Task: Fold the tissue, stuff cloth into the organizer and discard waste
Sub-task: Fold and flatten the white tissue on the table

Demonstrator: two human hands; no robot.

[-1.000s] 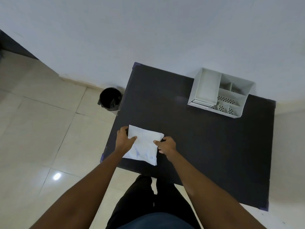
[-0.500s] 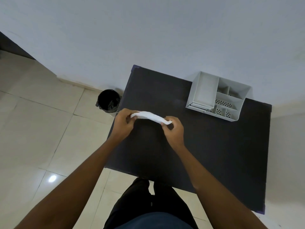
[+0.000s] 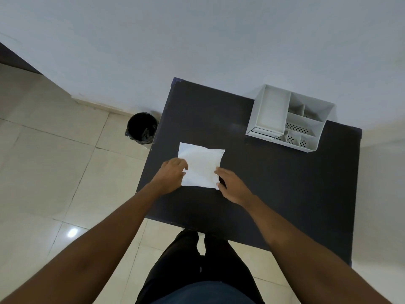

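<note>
tissue: white, folded square, lying flat on the dark tabletop near its left edge | organizer: white box with little sections, sitting at the far right | bin: black, standing on the floor beside the tabletop

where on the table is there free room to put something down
Bare stretches: right of the tissue and right hand, below the organizer; also between tissue and back edge of the table. Crowded only where both hands meet the tissue; left hand.

A dark table stands against a white wall on pale floor tiles
</note>
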